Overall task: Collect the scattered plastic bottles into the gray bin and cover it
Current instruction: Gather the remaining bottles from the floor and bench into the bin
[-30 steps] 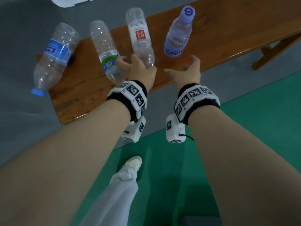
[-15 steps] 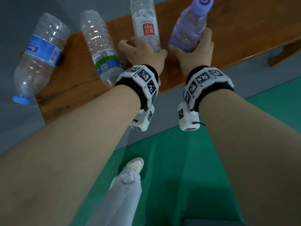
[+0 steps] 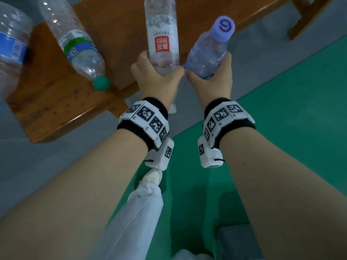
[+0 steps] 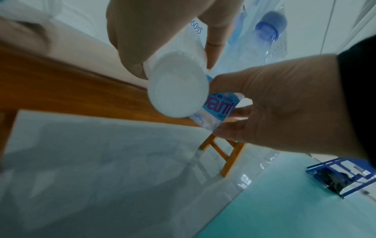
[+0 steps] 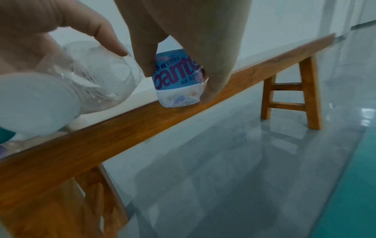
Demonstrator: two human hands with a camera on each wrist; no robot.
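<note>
My left hand [image 3: 155, 79] grips a clear bottle with a red label [image 3: 162, 40] near its neck; its white cap [image 4: 178, 95] points back at the wrist. My right hand [image 3: 210, 79] grips the base of a bottle with a purple cap [image 3: 208, 51], whose blue label [image 5: 177, 72] shows between the fingers, just above the bench edge. Two more bottles lie on the wooden bench [image 3: 56, 102]: one with a green cap [image 3: 78, 47] and one with a blue label [image 3: 11, 49] at far left. A dark gray box corner [image 3: 238, 241] shows at the bottom; I cannot tell if it is the bin.
The bench stands on gray floor [image 3: 28, 166], with green floor [image 3: 300, 91] nearer me. Its legs [image 5: 291, 95] show to the right. My trouser leg and shoe [image 3: 150, 177] are below the hands. A blue frame [image 4: 343, 175] stands far off.
Both hands closed round their bottles and drew them back toward the bench's near edge, the purple-capped one tipping over. The view moved closer.
</note>
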